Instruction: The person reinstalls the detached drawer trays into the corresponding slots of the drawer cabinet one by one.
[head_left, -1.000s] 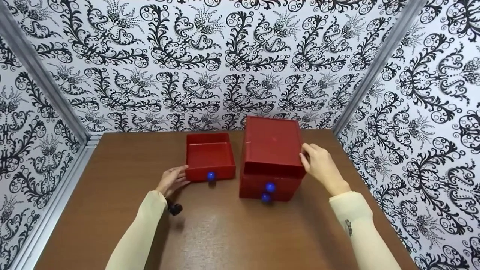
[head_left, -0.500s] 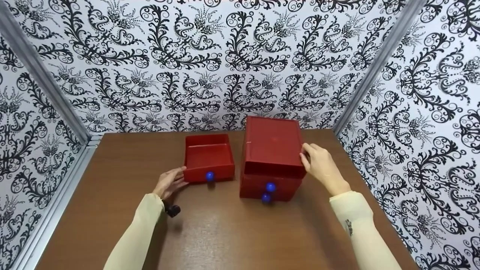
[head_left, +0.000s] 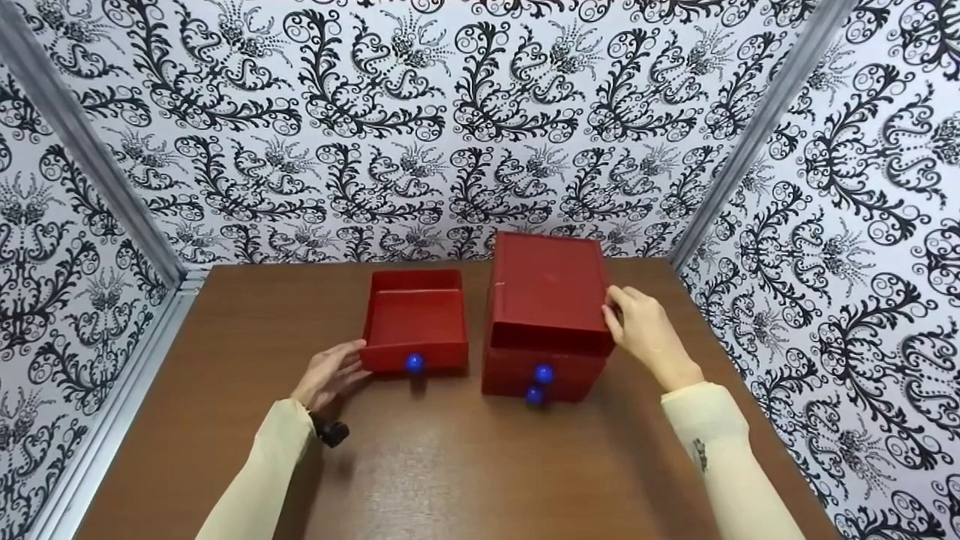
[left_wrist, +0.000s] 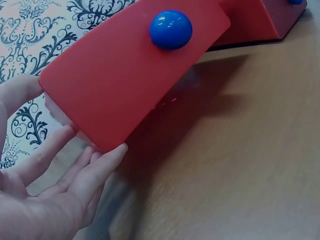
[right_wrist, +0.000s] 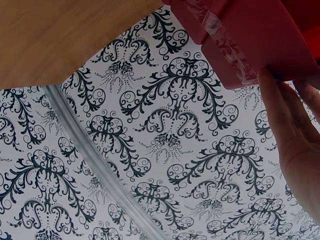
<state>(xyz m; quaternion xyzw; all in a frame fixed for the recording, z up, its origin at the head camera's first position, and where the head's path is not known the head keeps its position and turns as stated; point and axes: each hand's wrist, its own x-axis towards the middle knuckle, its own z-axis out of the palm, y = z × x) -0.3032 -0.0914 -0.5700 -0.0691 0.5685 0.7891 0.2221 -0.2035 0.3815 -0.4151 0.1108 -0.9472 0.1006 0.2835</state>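
Observation:
A shallow red drawer (head_left: 416,315) with a blue round knob (head_left: 414,363) is out of its cabinet, on the left half of the table. My left hand (head_left: 328,375) grips its front left corner, thumb at the upper edge and fingers at the side and lower corner. In the left wrist view the drawer front (left_wrist: 125,75) casts a wide shadow on the table. The red drawer cabinet (head_left: 551,281) stands to the right, its top slot open and two blue knobs below. My right hand (head_left: 645,330) holds the cabinet's upper right edge near the front.
The brown wooden table (head_left: 450,465) is bounded at the back and sides by white walls with black scroll patterns (head_left: 405,150). Metal posts (head_left: 739,150) stand at the back corners. Clear tape (right_wrist: 215,25) runs along the cabinet in the right wrist view.
My left hand has drawn the drawer slightly left and toward me, widening its gap from the cabinet. The right hand and the cabinet have stayed in place.

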